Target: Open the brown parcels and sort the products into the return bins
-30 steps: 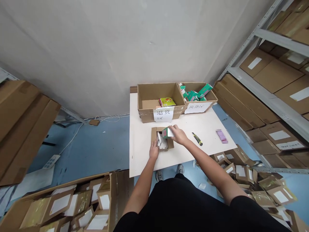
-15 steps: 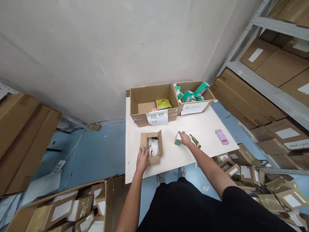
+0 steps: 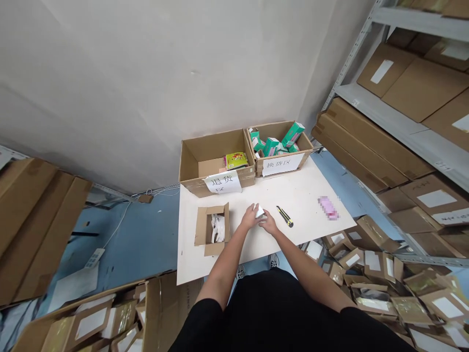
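Observation:
Between my two hands, over the middle of the white table (image 3: pixel 300 195), is a small green-and-white box (image 3: pixel 260 211) with its pale side showing. My left hand (image 3: pixel 250 216) grips it from the left, fingers curled round it. On its right side, my right hand (image 3: pixel 268 222) has its fingers closed on the same box. To the left stands an open cardboard carton (image 3: pixel 202 226), flaps up, with white plastic packaging (image 3: pixel 218 228) inside. A black-and-yellow utility knife (image 3: pixel 285 216) lies right of my hands.
Behind stand two labelled cardboard bins: the left bin (image 3: pixel 190 161) holds a yellow packet (image 3: pixel 236 160), the right bin (image 3: pixel 308 144) several green boxes (image 3: pixel 293 134). A blurred pink item (image 3: pixel 329 208) lies at right. Shelving (image 3: pixel 388 107) and piled cartons (image 3: pixel 377 264) flank the table.
My left hand has left the open carton and moved right onto the small box. My right hand has brought that box left, away from the utility knife. The view has shifted slightly.

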Motion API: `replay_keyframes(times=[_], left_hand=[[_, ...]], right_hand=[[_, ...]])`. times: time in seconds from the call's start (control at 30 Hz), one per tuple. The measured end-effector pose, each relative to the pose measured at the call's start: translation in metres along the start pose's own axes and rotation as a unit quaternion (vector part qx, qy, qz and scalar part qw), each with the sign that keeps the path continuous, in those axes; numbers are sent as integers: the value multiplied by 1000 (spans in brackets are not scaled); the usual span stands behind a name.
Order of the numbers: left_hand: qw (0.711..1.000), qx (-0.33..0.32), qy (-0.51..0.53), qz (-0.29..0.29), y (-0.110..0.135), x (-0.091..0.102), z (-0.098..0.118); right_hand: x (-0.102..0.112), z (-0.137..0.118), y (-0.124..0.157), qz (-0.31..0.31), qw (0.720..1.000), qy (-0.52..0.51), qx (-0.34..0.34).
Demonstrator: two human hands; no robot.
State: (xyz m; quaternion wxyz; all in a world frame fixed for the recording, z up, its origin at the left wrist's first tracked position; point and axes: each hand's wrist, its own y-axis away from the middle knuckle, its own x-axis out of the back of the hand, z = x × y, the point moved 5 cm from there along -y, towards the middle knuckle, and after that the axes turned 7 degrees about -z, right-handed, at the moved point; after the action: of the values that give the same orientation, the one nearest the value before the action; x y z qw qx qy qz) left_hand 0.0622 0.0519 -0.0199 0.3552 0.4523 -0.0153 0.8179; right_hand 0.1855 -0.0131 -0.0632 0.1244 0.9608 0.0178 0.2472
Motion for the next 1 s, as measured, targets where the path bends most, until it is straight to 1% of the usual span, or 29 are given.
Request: replay_keyframes(times=[0.07,0.1,0.17,0.2,0.23,0.27,0.33,0.4,0.47,0.53,0.57,0.63,0.7,0.9,1.0], left_hand=[[999,-44,-9,-18,-2,5,-8],[998,-60,0,-31,-3,9,-12],[996,-59,51,-50,-8,18,-22],[994,-39,92,-46,-11,24,-27],[990,-8,136,-31,-15,29,-33],[984,34,177,-3,-18,34,-39],[963,126,225,72,-20,40,-50],[943,198,230,134,-16,39,-55],[936,221,202,184,-10,37,-52],[945,202,160,203,-4,34,-44],[954,180,142,194,-2,33,-39],[973,122,130,147,-2,28,-30],[980,79,144,111,-2,27,-25],[969,49,225,85,-8,24,-28],[959,64,262,85,-11,20,-35]], right_hand=[[0,8,4,-23,997,-70,-38],[2,9,5,-27,995,-84,-44],[6,7,5,-22,996,-79,-38],[7,5,3,-20,997,-66,-37],[8,3,2,-19,998,-51,-37],[9,-1,0,-21,998,-34,-38],[8,-8,-5,-22,999,4,-39],[8,-17,-10,-8,998,53,-35],[8,-25,-14,11,994,102,-39],[7,-32,-20,25,991,127,-44],[6,-34,-22,29,990,129,-42],[6,-39,-26,42,992,118,-24],[8,-41,-27,50,994,98,-7],[23,-30,-15,36,998,55,-14],[32,-29,-8,50,997,61,-12]])
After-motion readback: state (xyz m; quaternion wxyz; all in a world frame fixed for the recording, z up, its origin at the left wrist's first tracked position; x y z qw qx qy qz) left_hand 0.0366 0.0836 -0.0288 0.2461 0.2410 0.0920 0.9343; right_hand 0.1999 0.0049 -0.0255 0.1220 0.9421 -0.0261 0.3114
